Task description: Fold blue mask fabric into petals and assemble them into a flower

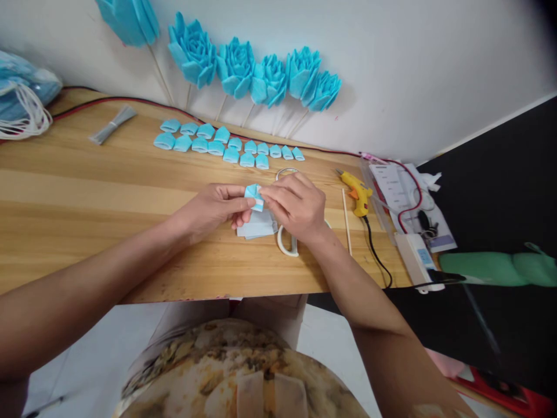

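Observation:
Between my two hands is a small light-blue folded piece (254, 193) with a white strip across it. My left hand (220, 210) pinches its left side between thumb and fingers. The fingertips of my right hand (298, 204) are closed at its upper right edge. Below the piece lies a small stack of pale flat sheets (257, 225), partly covered. White-handled scissors (287, 242) lie under my right hand, which hides their middle. Farther back, several folded blue petals (199, 145) stand in two rows.
Blue flowers on sticks (236, 67) lean against the wall. A yellow glue gun (357, 191) and a thin stick (347, 222) lie to the right, near a white power strip (416, 258). A bundle of grey wires (113, 124) and a bagged blue heap (26, 87) are at left.

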Tool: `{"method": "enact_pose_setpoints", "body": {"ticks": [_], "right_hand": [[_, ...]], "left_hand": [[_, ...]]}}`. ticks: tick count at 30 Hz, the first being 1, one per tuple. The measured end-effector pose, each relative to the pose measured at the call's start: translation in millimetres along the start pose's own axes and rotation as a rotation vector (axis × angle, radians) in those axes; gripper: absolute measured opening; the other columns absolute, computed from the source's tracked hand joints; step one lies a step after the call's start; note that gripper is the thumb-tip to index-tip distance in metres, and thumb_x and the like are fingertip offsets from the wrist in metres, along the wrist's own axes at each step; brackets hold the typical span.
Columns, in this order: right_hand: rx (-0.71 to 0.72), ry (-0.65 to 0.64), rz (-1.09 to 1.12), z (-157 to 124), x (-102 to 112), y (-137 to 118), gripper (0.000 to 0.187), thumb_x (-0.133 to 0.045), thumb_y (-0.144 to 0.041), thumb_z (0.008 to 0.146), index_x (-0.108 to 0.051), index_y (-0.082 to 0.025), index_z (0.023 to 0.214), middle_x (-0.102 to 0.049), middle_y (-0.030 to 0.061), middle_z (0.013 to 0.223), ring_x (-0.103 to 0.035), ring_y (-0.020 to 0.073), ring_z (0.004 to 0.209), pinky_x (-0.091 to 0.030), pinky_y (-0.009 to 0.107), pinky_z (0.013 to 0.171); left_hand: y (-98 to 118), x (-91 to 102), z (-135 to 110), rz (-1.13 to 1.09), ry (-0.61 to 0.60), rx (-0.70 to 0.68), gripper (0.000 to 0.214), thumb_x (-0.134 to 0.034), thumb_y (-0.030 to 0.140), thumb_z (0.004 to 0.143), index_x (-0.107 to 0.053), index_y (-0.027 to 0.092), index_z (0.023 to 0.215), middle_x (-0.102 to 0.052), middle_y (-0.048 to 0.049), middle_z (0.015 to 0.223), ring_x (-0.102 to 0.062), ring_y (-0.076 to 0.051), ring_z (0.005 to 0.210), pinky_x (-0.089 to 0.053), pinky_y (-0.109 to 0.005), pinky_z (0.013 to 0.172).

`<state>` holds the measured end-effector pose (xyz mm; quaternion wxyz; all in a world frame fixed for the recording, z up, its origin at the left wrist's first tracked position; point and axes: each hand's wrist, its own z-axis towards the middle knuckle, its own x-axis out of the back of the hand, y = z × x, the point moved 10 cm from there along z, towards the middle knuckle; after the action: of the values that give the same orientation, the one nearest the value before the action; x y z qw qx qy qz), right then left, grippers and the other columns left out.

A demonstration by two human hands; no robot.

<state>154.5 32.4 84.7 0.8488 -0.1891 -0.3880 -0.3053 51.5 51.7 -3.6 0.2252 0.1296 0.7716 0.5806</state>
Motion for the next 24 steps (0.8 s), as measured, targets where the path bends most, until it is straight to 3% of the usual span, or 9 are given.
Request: {"method": "enact_pose_setpoints", "body": {"ticks": [13,18,21,24], "right_hand": [[-0.032,-0.013,0.153,1.7,0.0,0.6,0.022,-0.052,-0.031,0.098,-0.073,-0.026,0.102,-0.067,0.0035,0.089,-0.060,0.0183,0.087,-0.048,0.035,0.075],[-0.280,0.018,0.382,0.2,0.7,21.1,0.027,-0.047,-0.032,0.100,-0.066,-0.024,0.118,-0.068,0.0043,0.098,-0.062,0.0166,0.091,-0.052,0.034,0.082],[-0.430,-0.055,0.581,-5.8,-16.3,32.7,0.034,-0.051,-0.033,0.098,-0.059,-0.024,0.129,-0.067,0.0034,0.102,-0.063,0.0151,0.091,-0.054,0.030,0.079],[-0.488,-0.113,0.721,-10.6,-32.6,34.8,0.040,-0.060,-0.032,0.091,-0.058,-0.024,0.130,-0.066,0.0017,0.098,-0.063,0.0141,0.087,-0.055,0.029,0.077]], "left_hand": [[3.9,6.5,3.0,-0.029,0.038,-0.045,0.022,-0.074,0.036,0.078,-0.064,0.018,0.070,-0.061,0.0013,0.062,-0.052,-0.009,0.052,-0.045,-0.023,0.052],[14.2,4.8,0.1,0.147,0.049,-0.083,0.027,-0.069,0.035,0.082,-0.060,0.017,0.063,-0.058,0.0020,0.058,-0.050,-0.007,0.050,-0.043,-0.021,0.053],[16.4,2.5,-0.7,0.231,0.041,-0.103,0.028,-0.067,0.035,0.082,-0.059,0.017,0.062,-0.057,0.0023,0.057,-0.050,-0.007,0.051,-0.042,-0.020,0.053],[16.3,1.4,-0.7,0.305,0.034,-0.121,0.029,-0.065,0.036,0.083,-0.058,0.017,0.062,-0.057,0.0024,0.057,-0.051,-0.008,0.052,-0.042,-0.020,0.054]]}}
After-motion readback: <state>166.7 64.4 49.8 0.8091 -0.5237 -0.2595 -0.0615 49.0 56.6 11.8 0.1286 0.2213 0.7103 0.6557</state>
